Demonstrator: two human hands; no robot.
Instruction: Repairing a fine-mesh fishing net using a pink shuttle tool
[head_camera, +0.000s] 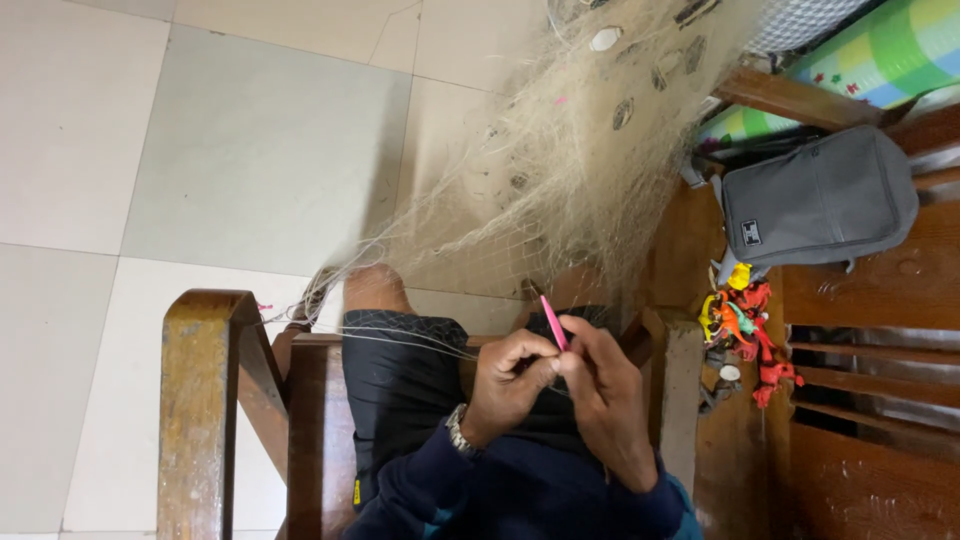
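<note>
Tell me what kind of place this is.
Probably a home, not a workshop: pale tiled floor, wooden furniture, and a grey bag beside small toy figures. The person sits working on a fishing net, right hand holding a pink tool.

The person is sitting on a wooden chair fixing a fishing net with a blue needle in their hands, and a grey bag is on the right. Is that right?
Nearly. The needle is pink, not blue; the head view shows it pinched between the left hand and right hand. The fishing net, wooden chair and grey bag are as you said.

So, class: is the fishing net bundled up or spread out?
Spread out: the fishing net fans from the hands across the knees onto the tiled floor.
</note>
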